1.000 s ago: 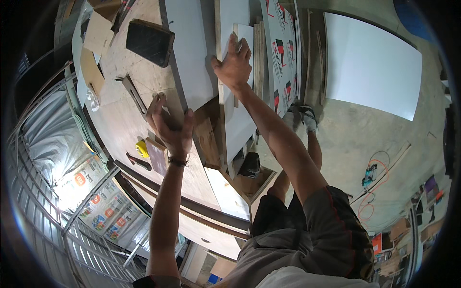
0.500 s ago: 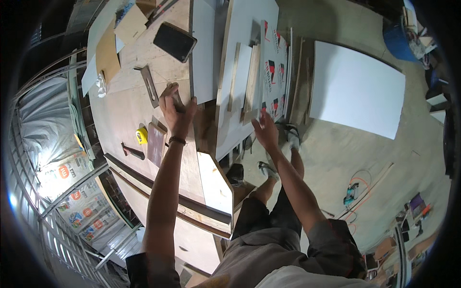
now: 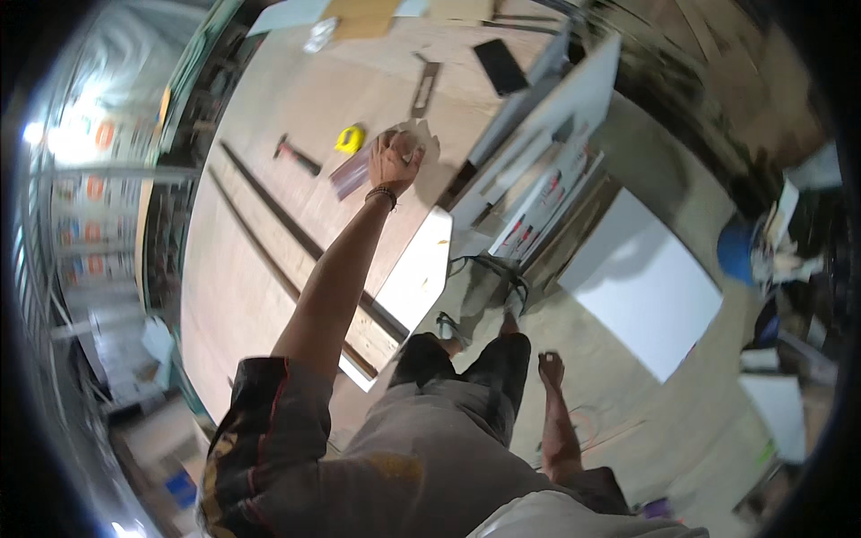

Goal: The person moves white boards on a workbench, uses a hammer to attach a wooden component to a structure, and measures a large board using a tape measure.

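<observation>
My left hand point(image 3: 395, 163) is over the workbench point(image 3: 269, 206), its fingers curled round a small brown block that is blurred and mostly covered by the hand. A purplish-brown board point(image 3: 352, 176) lies beside the wrist. Left of it sit a yellow tape measure point(image 3: 350, 138) and a hammer point(image 3: 298, 154) with a red and black handle. A slotted flat brown piece point(image 3: 425, 88) rests beyond the hand. My right hand point(image 3: 551, 369) hangs low by my side, apart from the bench, fingers curled with nothing visible in them.
A dark phone point(image 3: 500, 66) lies near the bench's far right edge. Several panels point(image 3: 547, 152) lean against the bench's right side. A white sheet point(image 3: 641, 278) lies on the floor, with a blue bin point(image 3: 735, 253) beyond. Two dark strips point(image 3: 278, 206) run across the bench.
My view has turned, swinging the bench rightward in the picture. The left hand is now nearer the purplish-brown board. My right hand has dropped from beside the leaning panels to my side.
</observation>
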Tool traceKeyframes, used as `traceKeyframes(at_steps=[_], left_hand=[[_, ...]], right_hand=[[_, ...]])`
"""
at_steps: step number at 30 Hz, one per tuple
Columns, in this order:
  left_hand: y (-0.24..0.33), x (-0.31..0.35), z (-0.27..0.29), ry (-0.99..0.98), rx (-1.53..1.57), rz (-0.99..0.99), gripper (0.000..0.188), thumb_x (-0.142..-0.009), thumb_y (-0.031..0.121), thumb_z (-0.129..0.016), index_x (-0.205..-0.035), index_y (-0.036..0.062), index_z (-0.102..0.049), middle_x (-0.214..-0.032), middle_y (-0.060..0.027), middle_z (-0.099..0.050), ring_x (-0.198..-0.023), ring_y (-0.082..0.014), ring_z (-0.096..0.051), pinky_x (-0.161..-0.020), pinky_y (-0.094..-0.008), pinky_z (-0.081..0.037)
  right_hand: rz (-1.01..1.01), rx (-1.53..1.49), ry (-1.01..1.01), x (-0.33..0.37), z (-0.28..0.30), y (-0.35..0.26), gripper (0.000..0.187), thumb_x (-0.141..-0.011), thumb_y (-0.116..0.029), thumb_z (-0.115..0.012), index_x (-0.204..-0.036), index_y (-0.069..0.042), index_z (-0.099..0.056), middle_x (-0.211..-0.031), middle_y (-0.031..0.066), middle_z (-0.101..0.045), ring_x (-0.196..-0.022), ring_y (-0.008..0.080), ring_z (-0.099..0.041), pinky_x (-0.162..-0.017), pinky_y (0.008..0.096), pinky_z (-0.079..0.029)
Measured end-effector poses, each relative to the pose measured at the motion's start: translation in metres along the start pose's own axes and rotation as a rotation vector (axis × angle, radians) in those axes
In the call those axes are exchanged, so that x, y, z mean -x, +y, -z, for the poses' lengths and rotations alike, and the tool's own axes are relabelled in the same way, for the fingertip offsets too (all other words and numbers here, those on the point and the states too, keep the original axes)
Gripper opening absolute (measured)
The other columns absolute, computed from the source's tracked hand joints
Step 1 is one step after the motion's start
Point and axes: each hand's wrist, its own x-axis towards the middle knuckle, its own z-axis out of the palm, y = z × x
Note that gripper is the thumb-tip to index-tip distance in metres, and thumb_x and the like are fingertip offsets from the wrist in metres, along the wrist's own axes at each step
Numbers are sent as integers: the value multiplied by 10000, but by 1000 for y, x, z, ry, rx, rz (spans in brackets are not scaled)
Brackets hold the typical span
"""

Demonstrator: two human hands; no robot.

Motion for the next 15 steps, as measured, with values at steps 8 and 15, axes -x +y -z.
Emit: traceKeyframes(at_steps=[8, 15], left_hand=[[-139, 61, 47, 69, -208, 753, 623, -878, 602, -623, -1312, 155, -624, -1263, -167, -611, -1243, -349, -527, -1024, -483, -442], [-92, -44, 20, -294, -137, 862, 972, -716, 859, -600, -1442, 216, -524, -1319, -148, -616, -1319, -298, -524, -1057, -472, -383]], right_hand=[[-180, 86, 9, 22, 4, 233, 179, -965, -272, -645, -912, -103, -623, -694, 61, -622, -483, 171, -554, -430, 338, -456], [-397, -523, -40, 51, 101, 73, 337, -928, -271, -706, -1141, -16, -651, -845, 114, -702, -659, 183, -671, -494, 316, -529]])
